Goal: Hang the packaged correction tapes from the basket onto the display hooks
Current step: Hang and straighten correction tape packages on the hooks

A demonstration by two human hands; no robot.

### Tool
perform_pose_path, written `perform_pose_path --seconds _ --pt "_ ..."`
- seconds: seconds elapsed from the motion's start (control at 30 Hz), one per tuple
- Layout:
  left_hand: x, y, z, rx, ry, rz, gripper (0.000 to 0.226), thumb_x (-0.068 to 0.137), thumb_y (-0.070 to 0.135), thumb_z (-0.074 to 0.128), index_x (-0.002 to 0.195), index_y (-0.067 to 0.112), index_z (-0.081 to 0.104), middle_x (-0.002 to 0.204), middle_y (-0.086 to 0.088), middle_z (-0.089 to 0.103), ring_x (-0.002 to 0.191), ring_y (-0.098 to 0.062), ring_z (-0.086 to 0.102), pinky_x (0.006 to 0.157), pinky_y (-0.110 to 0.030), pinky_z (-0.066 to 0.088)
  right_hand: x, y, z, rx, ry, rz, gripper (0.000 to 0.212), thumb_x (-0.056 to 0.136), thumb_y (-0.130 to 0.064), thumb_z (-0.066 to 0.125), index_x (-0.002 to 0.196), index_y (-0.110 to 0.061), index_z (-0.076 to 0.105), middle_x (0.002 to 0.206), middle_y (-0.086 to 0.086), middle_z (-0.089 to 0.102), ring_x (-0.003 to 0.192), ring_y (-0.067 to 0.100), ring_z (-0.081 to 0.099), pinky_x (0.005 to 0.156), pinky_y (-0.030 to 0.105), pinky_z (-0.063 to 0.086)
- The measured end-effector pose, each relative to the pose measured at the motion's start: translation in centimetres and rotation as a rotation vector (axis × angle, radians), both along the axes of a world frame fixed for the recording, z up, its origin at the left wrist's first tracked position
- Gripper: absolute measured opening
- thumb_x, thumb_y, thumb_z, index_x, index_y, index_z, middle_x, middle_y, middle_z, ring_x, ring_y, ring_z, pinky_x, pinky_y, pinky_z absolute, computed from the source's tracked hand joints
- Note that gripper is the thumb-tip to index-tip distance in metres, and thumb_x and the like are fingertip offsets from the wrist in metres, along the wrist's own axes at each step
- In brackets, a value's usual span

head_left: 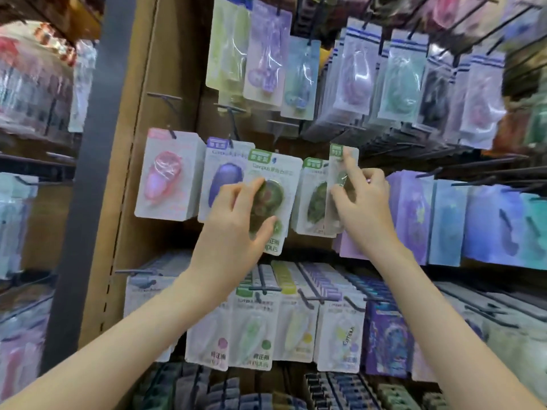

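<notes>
Furthest out past the left hand, a pink correction tape pack (165, 176) and a purple correction tape pack (220, 182) hang side by side on the board.

The left hand (236, 229) has its fingers and thumb curled round the blister of a green correction tape pack (275, 170). It holds the pack flat to the display, overlapping the purple one's edge. I would say this pack is waiting its turn.

Between the two hands a hung green pack (313, 196) sits on its row, though its hook is hidden from where I stand.

The right hand (364, 202) pinches a second green pack (336, 170) between thumb and fingers, with the forefinger stretched up along the card toward the header. That pack is turned nearly edge-on to me, just beside the hung one. It looks like the one being threaded on. I cannot tell whether its hole has caught the hook.

To the right of that hand are lilac packs (411, 214) and bare display hooks (473, 164). The basket is out of sight.

The risk lies in that twisted card. If the hole misses the tip it will skate off, and a light pinch could let it drop. A shove could also sweep the hung pack off its hook. The left-hand pack might nudge its purple neighbour.
</notes>
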State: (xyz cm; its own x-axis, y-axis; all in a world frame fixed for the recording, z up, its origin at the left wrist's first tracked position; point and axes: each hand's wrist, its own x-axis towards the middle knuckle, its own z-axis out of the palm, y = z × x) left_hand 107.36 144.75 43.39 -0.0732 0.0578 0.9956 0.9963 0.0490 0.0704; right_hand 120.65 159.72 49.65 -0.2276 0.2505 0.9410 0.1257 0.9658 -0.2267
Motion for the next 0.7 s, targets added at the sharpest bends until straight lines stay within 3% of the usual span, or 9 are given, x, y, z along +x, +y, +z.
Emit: perform_pose_path --seconds 0.07,0.2,0.33,0.43,0.53,0.6,0.7 --pt "-0.1 0.7 -0.2 -0.011 0.005 -0.007 0.056 0.083 0.036 0.05 0.13 0.005 0.051 0.109 -0.013 0.053 0.098 -0.018 0.05 0.087 -0.02 0.038 0.3 0.4 0.1 0.023 -0.021 -0.005 0.057 0.096 -0.021 0.049 0.148 -0.033 0.03 0.107 -0.001 0.034 0.106 0.02 0.037 0.093 0.025 0.029" --pt "-0.1 1.2 -0.2 -0.031 -0.014 0.024 0.056 0.083 0.037 0.051 0.131 0.007 0.051 0.108 -0.012 0.053 0.096 -0.023 0.053 0.087 -0.024 0.04 1.0 0.8 0.7 0.021 -0.049 0.065 0.056 0.095 -0.022 0.052 0.146 -0.036 0.034 0.101 -0.006 0.037 0.095 0.013 0.042 0.075 0.008 0.031" --pt "0.0 1.5 -0.4 -0.019 -0.055 0.049 0.056 0.08 0.027 0.063 0.13 0.007 0.052 0.105 -0.012 0.053 0.091 -0.029 0.057 0.085 -0.024 0.038 1.4 1.3 0.8 0.027 -0.076 0.144 0.057 0.093 -0.023 0.056 0.144 -0.038 0.036 0.096 -0.015 0.038 0.091 0.01 0.042 0.075 0.006 0.034" --pt "-0.2 1.6 -0.3 -0.019 -0.068 0.065 0.055 0.081 0.021 0.07 0.131 0.008 0.051 0.106 -0.011 0.052 0.092 -0.028 0.057 0.082 -0.023 0.04 1.6 1.2 0.8 0.103 -0.086 0.044 0.057 0.093 -0.025 0.056 0.146 -0.033 0.037 0.098 -0.008 0.04 0.093 0.011 0.041 0.075 0.012 0.034" --pt "0.0 1.6 0.1 -0.022 -0.078 0.081 0.057 0.081 0.019 0.073 0.133 0.009 0.051 0.109 -0.011 0.052 0.095 -0.03 0.056 0.08 -0.029 0.042 1.7 0.4 0.6 0.246 -0.108 -0.165 0.056 0.094 -0.031 0.051 0.147 -0.033 0.034 0.102 -0.002 0.04 0.094 0.015 0.041 0.067 0.028 0.039" --pt "0.4 1.6 0.3 -0.027 -0.106 0.084 0.056 0.082 0.02 0.071 0.133 0.01 0.05 0.11 -0.011 0.052 0.097 -0.029 0.055 0.081 -0.028 0.04 1.5 0.0 0.2 0.28 -0.153 -0.245 0.056 0.095 -0.035 0.047 0.148 -0.033 0.031 0.101 -0.001 0.039 0.091 0.016 0.04 0.057 0.027 0.038" --pt "0.8 1.6 0.4 -0.027 -0.157 0.051 0.057 0.084 0.022 0.069 0.136 0.013 0.048 0.114 -0.008 0.05 0.1 -0.023 0.053 0.085 -0.021 0.034 0.7 0.0 0.3 0.211 -0.229 -0.253 0.055 0.097 -0.038 0.044 0.15 -0.032 0.027 0.103 -0.002 0.035 0.095 0.016 0.04 0.063 0.029 0.037"
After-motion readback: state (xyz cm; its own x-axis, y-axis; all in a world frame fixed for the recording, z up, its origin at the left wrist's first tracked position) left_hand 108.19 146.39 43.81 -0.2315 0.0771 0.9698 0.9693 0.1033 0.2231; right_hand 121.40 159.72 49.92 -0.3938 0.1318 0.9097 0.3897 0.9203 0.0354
